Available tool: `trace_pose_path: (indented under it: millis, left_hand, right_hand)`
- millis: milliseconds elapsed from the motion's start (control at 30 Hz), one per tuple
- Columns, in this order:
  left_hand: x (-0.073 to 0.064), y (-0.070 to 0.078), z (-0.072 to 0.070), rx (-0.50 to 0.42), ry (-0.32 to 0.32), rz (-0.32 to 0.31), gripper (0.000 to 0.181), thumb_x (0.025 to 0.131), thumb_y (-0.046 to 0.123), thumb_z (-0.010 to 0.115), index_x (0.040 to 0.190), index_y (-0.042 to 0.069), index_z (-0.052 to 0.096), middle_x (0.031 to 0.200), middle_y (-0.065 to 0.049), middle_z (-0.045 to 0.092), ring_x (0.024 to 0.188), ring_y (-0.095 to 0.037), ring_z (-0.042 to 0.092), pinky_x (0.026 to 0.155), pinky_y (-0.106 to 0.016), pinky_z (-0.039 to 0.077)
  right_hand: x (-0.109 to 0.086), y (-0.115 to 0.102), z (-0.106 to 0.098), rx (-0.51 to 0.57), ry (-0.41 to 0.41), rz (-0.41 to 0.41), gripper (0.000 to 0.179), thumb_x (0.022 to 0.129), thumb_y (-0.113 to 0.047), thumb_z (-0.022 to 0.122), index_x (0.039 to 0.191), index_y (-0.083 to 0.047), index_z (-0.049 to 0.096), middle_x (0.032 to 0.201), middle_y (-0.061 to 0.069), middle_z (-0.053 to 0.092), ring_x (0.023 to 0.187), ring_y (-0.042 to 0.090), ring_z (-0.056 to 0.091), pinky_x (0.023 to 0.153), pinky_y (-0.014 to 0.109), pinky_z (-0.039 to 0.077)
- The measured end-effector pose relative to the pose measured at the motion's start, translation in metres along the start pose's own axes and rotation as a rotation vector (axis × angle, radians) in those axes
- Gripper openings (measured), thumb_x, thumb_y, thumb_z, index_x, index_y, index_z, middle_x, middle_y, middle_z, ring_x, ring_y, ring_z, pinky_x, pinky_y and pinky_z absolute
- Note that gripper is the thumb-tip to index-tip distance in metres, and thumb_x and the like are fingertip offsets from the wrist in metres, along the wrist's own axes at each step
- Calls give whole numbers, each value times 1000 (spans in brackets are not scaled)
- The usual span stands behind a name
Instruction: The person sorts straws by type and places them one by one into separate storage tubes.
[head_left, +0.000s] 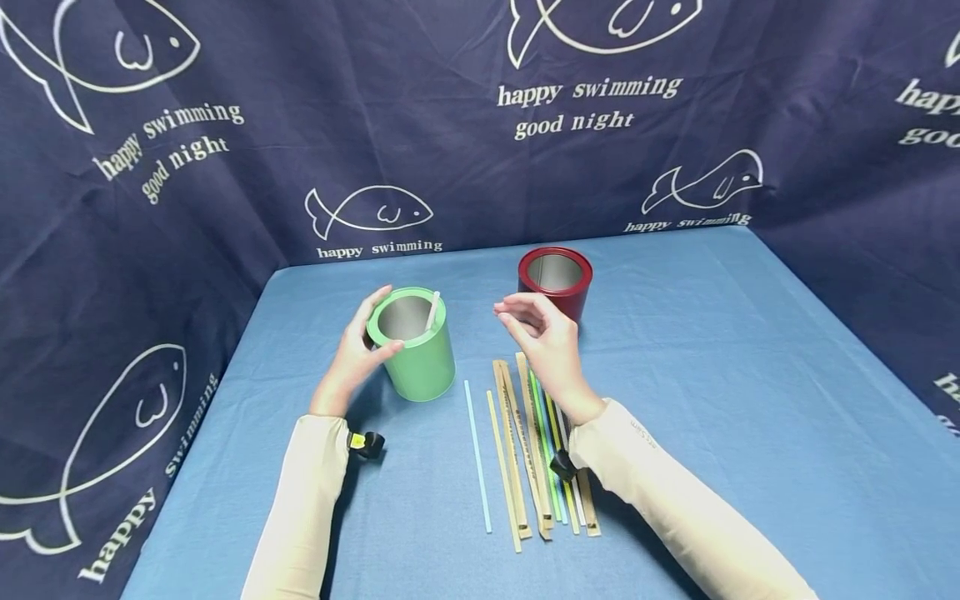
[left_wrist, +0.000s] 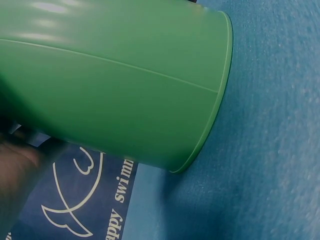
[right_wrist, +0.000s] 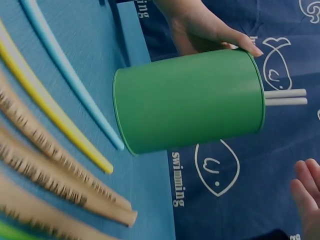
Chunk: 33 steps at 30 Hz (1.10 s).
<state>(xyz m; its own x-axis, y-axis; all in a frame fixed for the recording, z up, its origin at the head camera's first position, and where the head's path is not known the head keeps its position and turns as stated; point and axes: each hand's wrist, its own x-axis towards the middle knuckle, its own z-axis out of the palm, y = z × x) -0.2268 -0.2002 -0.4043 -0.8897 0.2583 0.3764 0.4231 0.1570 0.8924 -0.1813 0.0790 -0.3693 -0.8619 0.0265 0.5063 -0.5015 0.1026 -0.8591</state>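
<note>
My left hand (head_left: 356, 354) grips a green can (head_left: 422, 367) near its top, thumb at the front of the rim and fingers round the far left side. Two white straws (right_wrist: 286, 97) stick out of the can's mouth in the right wrist view. Between the green can and a dark red can (head_left: 576, 302), my right hand (head_left: 553, 343) is raised, its fingers bent loosely and nothing between them. It overlaps the front of the red can in the head view. The green can's side (left_wrist: 115, 95) fills much of the left wrist view.
A light blue straw (head_left: 477, 458) and a yellow straw (head_left: 502, 467) lie on the blue cloth (head_left: 697, 400). Right of them are several paper-wrapped straws (head_left: 513, 450) and a green straw (head_left: 542, 442), partly under my right forearm. Dark fish-patterned fabric (head_left: 465, 150) hangs round the table.
</note>
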Motion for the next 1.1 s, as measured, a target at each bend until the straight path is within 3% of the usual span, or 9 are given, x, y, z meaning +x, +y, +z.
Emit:
trace_pose_path:
  millis: [100, 333, 767, 1100]
  left_hand:
    - [0, -1, -1, 1, 2, -1, 82, 76, 1, 64, 150, 3, 30, 153, -20, 34, 122, -22, 45, 98, -12, 41]
    - [-1, -1, -2, -4, 0, -1, 83, 76, 2, 64, 150, 3, 29, 153, -20, 34, 117, -7, 48, 98, -11, 42]
    - [0, -2, -1, -7, -1, 8, 82, 76, 2, 65, 150, 2, 30, 152, -21, 35, 116, -4, 48, 98, -11, 40]
    - [-1, -1, -2, 8, -4, -6, 83, 76, 4, 65, 151, 6, 30, 152, -20, 36, 115, -6, 49, 97, -12, 42]
  right_hand:
    - [-2, 1, -9, -18, 11, 24, 25, 87, -5, 68, 109, 5, 64, 105, 21, 72, 92, -1, 68, 83, 16, 54]
    - [-5, 5, -23, -48, 38, 73, 27, 88, -11, 68, 109, 5, 64, 107, 20, 72, 89, -4, 67, 84, 14, 53]
    - [-11, 13, -36, -156, 49, 172, 26, 88, -11, 69, 108, 5, 65, 107, 20, 72, 84, -10, 64, 80, 9, 52]
    - [-16, 21, -47, -319, -2, 236, 27, 87, -15, 70, 109, 0, 66, 106, 16, 73, 96, 27, 71, 76, 9, 51]
